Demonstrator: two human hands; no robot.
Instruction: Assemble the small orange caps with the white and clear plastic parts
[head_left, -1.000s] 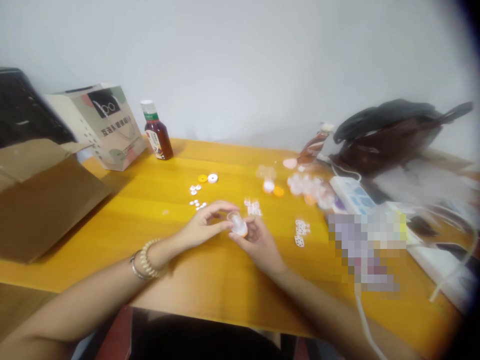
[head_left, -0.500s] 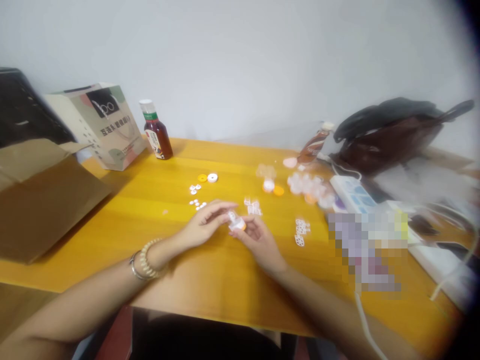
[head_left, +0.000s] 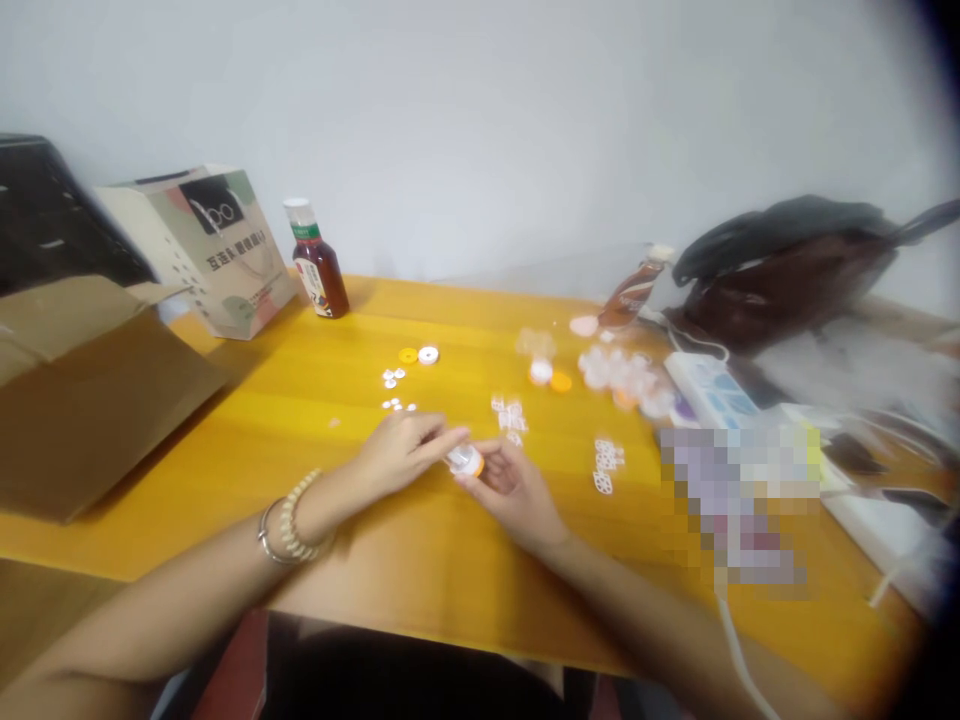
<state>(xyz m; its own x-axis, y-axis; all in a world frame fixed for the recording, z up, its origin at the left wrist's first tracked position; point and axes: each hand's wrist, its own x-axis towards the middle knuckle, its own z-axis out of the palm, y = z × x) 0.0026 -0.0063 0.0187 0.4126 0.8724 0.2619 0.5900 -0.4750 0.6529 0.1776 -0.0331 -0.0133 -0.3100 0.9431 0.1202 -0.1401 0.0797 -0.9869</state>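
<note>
My right hand [head_left: 517, 497] pinches a small round piece [head_left: 466, 461], clear and white with an orange rim, between thumb and fingers, above the front middle of the table. My left hand [head_left: 405, 452] reaches it from the left, fingers closed together, their tips on the piece's near-left side. Whether a smaller part sits under those fingertips is hidden. Just beyond the left hand lie small white round pieces [head_left: 390, 378], a yellow ring [head_left: 408, 356] and a white ring [head_left: 428, 355]. White cut-out parts [head_left: 510, 415] lie behind the right hand, with more cut-out parts [head_left: 604, 465] to its right.
An open cardboard box [head_left: 105, 410], a paper bag [head_left: 225, 255] and a dark red bottle [head_left: 322, 275] stand at left. Clear round pieces [head_left: 615, 370], a cola bottle [head_left: 634, 290], a dark bag [head_left: 780, 265], a power strip [head_left: 709, 390] and cables crowd the right.
My left fingers have moved down and over the round piece, covering its left side. The piece has tilted slightly and dropped a little in my right hand. The view has shifted slightly.
</note>
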